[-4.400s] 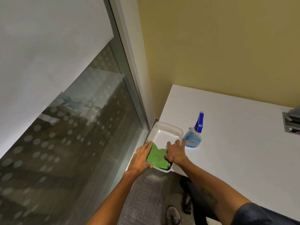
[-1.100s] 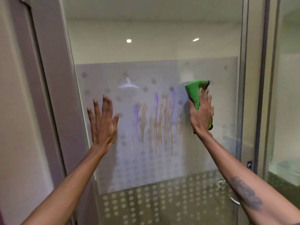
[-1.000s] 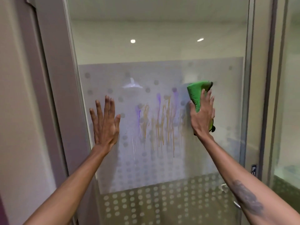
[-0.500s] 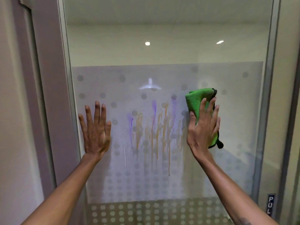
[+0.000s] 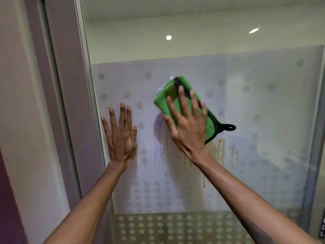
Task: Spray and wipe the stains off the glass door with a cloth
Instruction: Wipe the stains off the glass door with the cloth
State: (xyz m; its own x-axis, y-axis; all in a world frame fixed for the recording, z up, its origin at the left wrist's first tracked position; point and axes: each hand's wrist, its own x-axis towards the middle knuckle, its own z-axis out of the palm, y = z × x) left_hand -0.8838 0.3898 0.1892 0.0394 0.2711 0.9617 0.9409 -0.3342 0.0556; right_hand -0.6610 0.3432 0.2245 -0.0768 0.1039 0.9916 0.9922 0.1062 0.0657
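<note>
The glass door [image 5: 263,120] with a frosted, dotted band fills the view. My right hand [image 5: 189,127] presses a folded green cloth [image 5: 168,101] with a black edge flat against the glass, fingers spread over it. Purple stain streaks [image 5: 160,131] show left of that hand. Yellow-brown drips [image 5: 221,148] run down below and to the right of the cloth. My left hand [image 5: 121,136] lies flat on the glass near the door's left edge, fingers apart, holding nothing. The spray bottle is not in view.
A grey-purple door frame [image 5: 61,103] stands at the left. The door's right metal edge [image 5: 314,138] runs down the right side, with part of a small dark sign [image 5: 322,224] at the bottom right. A clear dotted glass strip [image 5: 175,228] lies below the frosted band.
My right hand has slid the cloth left and onto the stained patch, tilting it. Most upper streaks are now covered or smeared. My left hand stays flat on the glass.
</note>
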